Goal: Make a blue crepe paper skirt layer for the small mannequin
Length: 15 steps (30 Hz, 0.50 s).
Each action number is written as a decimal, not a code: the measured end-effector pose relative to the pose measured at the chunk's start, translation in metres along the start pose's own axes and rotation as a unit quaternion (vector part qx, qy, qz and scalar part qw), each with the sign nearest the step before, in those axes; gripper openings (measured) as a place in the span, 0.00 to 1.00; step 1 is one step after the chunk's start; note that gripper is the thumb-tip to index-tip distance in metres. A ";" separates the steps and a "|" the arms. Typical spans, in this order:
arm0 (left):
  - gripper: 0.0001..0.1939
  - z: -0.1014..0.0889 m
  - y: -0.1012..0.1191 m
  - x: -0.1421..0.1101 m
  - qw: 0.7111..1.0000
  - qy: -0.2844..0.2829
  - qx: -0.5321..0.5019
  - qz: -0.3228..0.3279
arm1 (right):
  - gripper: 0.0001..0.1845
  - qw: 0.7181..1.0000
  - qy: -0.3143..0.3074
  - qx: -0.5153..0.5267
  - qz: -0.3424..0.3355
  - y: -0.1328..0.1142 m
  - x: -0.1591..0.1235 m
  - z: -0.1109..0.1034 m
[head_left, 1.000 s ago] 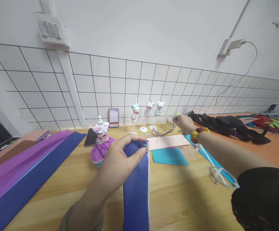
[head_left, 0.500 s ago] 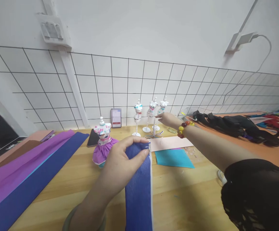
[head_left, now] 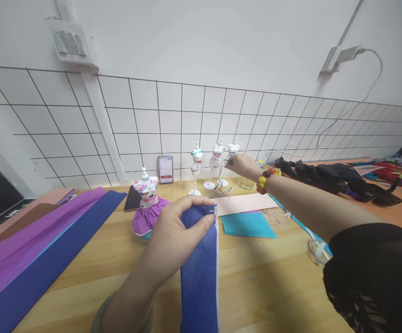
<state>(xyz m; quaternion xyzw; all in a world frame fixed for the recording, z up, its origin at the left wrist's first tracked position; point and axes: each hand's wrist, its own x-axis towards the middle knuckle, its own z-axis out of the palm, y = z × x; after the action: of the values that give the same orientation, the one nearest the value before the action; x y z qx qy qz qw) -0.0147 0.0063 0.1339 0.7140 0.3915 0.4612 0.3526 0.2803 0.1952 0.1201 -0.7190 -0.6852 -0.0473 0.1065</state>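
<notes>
With twelve o'clock at the wall (head_left: 194, 122) and the left hand (head_left: 171, 238) at centre, the fabric strip (head_left: 200, 277) runs from its fingers towards five, above the table (head_left: 252, 300); the stacked strips (head_left: 53, 243) lie at nine; the skirted dress form (head_left: 149, 216) stands at ten, a flat device (head_left: 130, 198) behind it; the upright phone (head_left: 166, 169) is at twelve, before the wall; three dress forms (head_left: 217, 156) stand around one, the right hand (head_left: 243, 165) near the rightmost; the jar (head_left: 247, 184) sits at two, behind the long sheet (head_left: 244, 204); the smaller sheet (head_left: 248, 225) lies at three; the coiled cable (head_left: 316, 250) lies farther out.
</notes>
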 end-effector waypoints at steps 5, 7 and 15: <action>0.08 0.001 0.001 0.000 1.000 0.000 -0.006 0.001 | 0.14 0.998 -0.025 0.066 0.002 0.000 -0.003 0.000; 0.08 0.001 0.002 -0.001 1.000 -0.003 -0.013 -0.002 | 0.14 0.993 -0.038 0.110 0.010 0.001 -0.004 -0.002; 0.08 0.002 0.002 -0.001 1.000 -0.011 -0.022 -0.010 | 0.22 0.943 -0.096 0.317 0.031 0.006 -0.028 -0.017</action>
<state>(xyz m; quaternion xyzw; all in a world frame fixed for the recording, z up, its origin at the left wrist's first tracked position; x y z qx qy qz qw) -0.0127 0.0040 0.1349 0.7068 0.3843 0.4587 0.3772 0.2863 0.1643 0.1303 -0.6698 -0.6493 0.2452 0.2640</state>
